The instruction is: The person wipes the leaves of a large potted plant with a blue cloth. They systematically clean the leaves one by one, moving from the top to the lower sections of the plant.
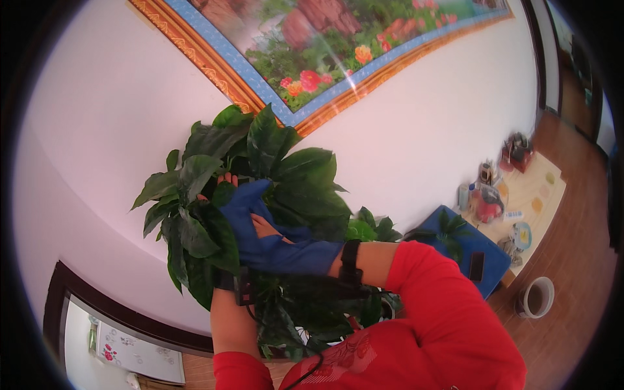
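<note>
A leafy green potted-type plant (pixel 307 170) with broad, glossy leaves rises in front of me. My right hand (pixel 265 226) holds a blue cloth (pixel 292 256), which drapes over most of it and lies against the leaves; a few bare fingers show through the folds. Among the leaves to the left of the cloth are the fingertips of my left hand (pixel 228 179). Leaves and cloth hide the rest of that hand, so its grip is unclear. Each wrist wears a black strap, and a small device with a cable sits on the left one.
A framed landscape picture (pixel 331 105) hangs just above the plant. To the right, a blue-topped surface (pixel 490 258) bears a phone (pixel 477 266), beside a pale wooden table (pixel 531 209) with assorted items. A bucket (pixel 535 297) stands on the floor. A dark doorframe (pixel 73 287) is at lower left.
</note>
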{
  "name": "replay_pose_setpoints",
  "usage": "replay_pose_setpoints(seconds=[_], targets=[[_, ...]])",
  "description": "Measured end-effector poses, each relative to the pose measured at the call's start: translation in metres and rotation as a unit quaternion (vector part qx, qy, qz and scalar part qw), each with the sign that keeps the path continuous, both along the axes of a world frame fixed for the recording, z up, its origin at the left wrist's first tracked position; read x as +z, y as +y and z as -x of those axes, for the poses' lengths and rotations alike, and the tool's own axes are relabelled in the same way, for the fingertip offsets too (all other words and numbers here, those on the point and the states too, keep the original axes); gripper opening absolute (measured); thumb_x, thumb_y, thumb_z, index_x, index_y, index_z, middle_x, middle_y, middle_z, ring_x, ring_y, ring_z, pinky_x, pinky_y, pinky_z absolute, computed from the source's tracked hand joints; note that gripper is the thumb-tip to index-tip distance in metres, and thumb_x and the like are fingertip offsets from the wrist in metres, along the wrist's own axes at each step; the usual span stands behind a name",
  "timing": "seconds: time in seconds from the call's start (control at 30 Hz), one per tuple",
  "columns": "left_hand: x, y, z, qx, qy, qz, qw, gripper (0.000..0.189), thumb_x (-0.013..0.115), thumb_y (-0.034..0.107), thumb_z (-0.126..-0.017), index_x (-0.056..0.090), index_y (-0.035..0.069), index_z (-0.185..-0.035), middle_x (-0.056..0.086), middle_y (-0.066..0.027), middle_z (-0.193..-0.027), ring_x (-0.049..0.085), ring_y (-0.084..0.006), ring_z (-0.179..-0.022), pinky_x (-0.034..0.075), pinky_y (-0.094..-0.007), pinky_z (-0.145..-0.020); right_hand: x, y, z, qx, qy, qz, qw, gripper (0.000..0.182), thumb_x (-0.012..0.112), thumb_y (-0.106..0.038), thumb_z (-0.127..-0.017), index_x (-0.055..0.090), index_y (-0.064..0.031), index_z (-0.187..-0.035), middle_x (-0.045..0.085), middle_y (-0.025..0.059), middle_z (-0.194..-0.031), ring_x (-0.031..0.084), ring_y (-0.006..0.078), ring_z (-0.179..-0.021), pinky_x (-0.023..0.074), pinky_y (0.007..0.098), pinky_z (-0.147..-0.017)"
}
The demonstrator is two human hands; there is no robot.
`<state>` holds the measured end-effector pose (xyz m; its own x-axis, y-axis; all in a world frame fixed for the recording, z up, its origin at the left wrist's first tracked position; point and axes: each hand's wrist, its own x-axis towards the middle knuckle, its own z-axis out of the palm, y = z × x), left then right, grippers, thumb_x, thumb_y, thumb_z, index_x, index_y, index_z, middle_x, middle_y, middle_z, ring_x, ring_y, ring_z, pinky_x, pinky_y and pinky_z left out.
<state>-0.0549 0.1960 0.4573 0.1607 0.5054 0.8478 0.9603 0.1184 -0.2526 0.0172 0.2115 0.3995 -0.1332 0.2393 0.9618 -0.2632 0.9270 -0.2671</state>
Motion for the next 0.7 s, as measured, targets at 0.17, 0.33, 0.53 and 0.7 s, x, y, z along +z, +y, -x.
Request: replay_pose_setpoints(seconds=[0.17,0.33,0.53,0.7], targets=[[0.010,0.014,-0.003,-0.029,-0.006,0.003,1.000,0.053,0.041,0.031,-0.086,0.031,0.004,-0.131,0.033,-0.0094,-0.132,0.029,-0.0227,-0.122,0.020,-0.0398,-0.101,0.018,0.033,0.009,-0.008,-0.002,0.035,0.999,0.047,0.049,-0.025,-0.081,0.041,-0.0067,-0.123,0.046,0.0143,-0.123,0.038,0.0268,-0.120,0.0227,0.0387,-0.103],[0.015,-0.026,0.011,-0.077,-0.024,0.029,0.996,0.053,0.043,0.031,-0.085,0.033,0.004,-0.129,0.035,-0.0105,-0.130,0.031,-0.0239,-0.119,0.022,-0.0396,-0.100,0.067,0.048,-0.011,-0.121,-0.107,0.045,0.986,0.037,0.039,-0.025,-0.088,0.044,-0.0070,-0.119,0.047,0.0090,-0.122,0.039,0.0201,-0.119,0.0239,0.0320,-0.103],[0.038,-0.022,-0.010,-0.123,-0.001,0.072,0.990,0.052,0.046,0.030,-0.084,0.035,0.003,-0.127,0.038,-0.0118,-0.127,0.034,-0.0253,-0.116,0.024,-0.0393,-0.099,0.028,0.101,0.050,0.166,0.099,0.065,0.979,0.045,0.050,-0.031,-0.080,0.047,-0.0076,-0.118,0.047,0.0107,-0.123,0.036,0.0249,-0.121,0.0205,0.0375,-0.103],[0.033,-0.014,-0.010,-0.114,0.005,0.107,0.988,0.052,0.048,0.030,-0.083,0.037,0.002,-0.126,0.040,-0.0129,-0.124,0.037,-0.0265,-0.114,0.026,-0.0390,-0.098,-0.004,0.018,0.004,-0.032,-0.006,0.022,0.999,0.050,0.053,-0.032,-0.078,0.046,-0.0065,-0.121,0.046,0.0112,-0.124,0.034,0.0278,-0.123,0.0195,0.0396,-0.104]])
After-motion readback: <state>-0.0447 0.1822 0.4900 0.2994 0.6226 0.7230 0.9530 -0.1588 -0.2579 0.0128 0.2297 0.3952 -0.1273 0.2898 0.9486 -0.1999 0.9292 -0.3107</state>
